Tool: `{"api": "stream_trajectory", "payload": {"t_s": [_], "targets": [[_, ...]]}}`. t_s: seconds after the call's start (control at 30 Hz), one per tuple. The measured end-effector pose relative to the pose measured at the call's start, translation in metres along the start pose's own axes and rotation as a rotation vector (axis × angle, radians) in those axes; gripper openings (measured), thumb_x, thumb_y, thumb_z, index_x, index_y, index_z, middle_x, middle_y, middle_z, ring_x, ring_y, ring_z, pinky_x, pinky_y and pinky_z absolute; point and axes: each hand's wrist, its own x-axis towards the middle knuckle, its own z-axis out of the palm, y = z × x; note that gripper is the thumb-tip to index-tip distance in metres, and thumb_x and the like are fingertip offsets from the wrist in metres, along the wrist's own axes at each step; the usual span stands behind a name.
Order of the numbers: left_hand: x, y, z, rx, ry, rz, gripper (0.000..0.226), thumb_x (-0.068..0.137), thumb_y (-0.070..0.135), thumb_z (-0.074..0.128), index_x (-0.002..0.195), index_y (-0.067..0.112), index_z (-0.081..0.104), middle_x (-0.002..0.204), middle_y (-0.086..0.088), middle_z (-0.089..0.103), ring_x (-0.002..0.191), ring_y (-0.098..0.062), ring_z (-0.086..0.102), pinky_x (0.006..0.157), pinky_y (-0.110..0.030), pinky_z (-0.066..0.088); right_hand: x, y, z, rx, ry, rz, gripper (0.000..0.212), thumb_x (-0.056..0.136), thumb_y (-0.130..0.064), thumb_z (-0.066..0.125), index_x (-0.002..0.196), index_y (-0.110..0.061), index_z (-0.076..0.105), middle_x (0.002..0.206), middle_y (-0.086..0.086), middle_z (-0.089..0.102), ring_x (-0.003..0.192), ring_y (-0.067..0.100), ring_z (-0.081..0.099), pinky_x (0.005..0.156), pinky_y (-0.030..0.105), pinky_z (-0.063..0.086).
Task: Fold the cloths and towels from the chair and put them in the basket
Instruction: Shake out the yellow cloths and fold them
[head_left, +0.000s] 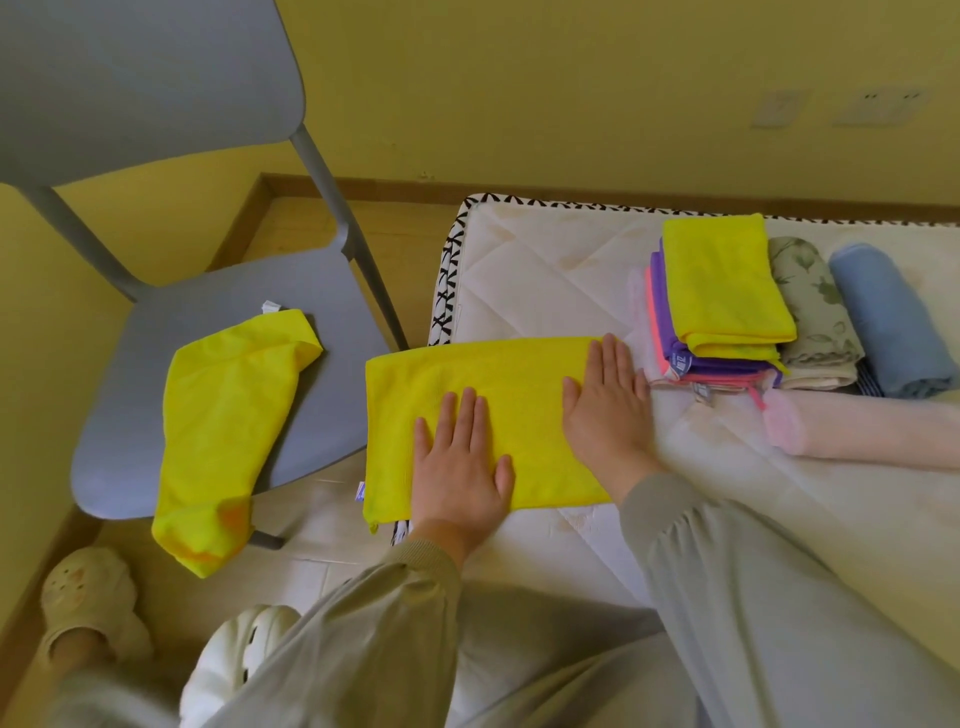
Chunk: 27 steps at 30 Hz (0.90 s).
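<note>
Head view, looking down at the bed edge. Pressed the yellow cloth (467, 374) flat on the mattress (545, 270) with both hands: left hand (460, 457) laid on its near middle, right hand (608, 410) on its right end, all fingers straight, gripping nothing. Judged the cloth as folded once into a long band, and the step in hand as smoothing before another fold. Would probably need next to lift one short end, bring it over the other and align the edges, then to set the piece on the stack of folded cloths (722, 291) just beside the right hand. Noted a second yellow cloth (223, 415) crumpled on the chair (337, 405), hanging over the seat front, not yet folded. Found no basket in view.
</note>
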Motion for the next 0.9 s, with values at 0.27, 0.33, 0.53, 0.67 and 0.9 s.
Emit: {"api": "stream_trajectory", "payload": {"t_s": [0.27,0.33,0.53,0.67,0.9], "targets": [[0.001,0.002,-0.002,-0.015,-0.014,0.006,0.073,0.091,0.053,0.012,0.152,0.015,0.002,0.160,-0.002,-0.003,0.147,-0.023,-0.011,0.116,-0.050,-0.007,-0.047,0.012,0.004,-0.117,-0.137,-0.014,0.060,0.099,-0.044,0.015,0.152,-0.021,0.000,0.160,-0.001,-0.007,0.147,0.014,-0.006,0.117,0.045,0.001],[0.001,0.002,-0.003,-0.008,-0.016,0.008,0.072,0.091,0.053,0.012,0.152,0.015,0.001,0.160,-0.003,-0.003,0.146,-0.023,-0.011,0.116,-0.049,-0.008,-0.047,0.012,0.001,-0.118,-0.153,0.072,0.061,0.099,-0.044,0.014,0.152,-0.016,-0.002,0.160,0.001,-0.007,0.147,0.015,-0.006,0.117,0.045,0.001],[0.001,0.001,-0.002,-0.012,-0.033,0.005,0.072,0.091,0.052,0.014,0.153,0.015,0.005,0.160,-0.002,-0.002,0.147,-0.022,-0.011,0.116,-0.050,-0.006,-0.040,-0.047,-0.006,0.113,-0.014,-0.169,0.059,0.100,-0.038,0.028,0.152,-0.016,0.012,0.160,0.007,0.005,0.147,0.021,0.001,0.117,0.042,0.002],[0.002,-0.004,-0.006,-0.127,-0.035,0.045,0.065,0.097,0.049,0.023,0.152,0.017,0.012,0.160,0.000,0.001,0.147,-0.019,-0.009,0.116,-0.045,-0.005,-0.041,-0.060,0.009,0.044,-0.081,-0.209,0.056,0.100,-0.040,0.021,0.152,-0.020,0.012,0.160,0.005,0.003,0.147,0.019,-0.002,0.118,0.041,0.002],[-0.010,-0.070,-0.023,-0.345,0.064,0.036,0.044,0.097,0.020,0.045,0.141,0.013,0.044,0.151,-0.011,0.034,0.139,-0.030,0.028,0.113,-0.040,0.023,-0.047,-0.054,0.020,-0.033,-0.033,-0.223,0.057,0.099,-0.041,0.017,0.152,-0.021,0.012,0.160,0.003,0.005,0.147,0.020,0.001,0.119,0.041,0.003]]}}
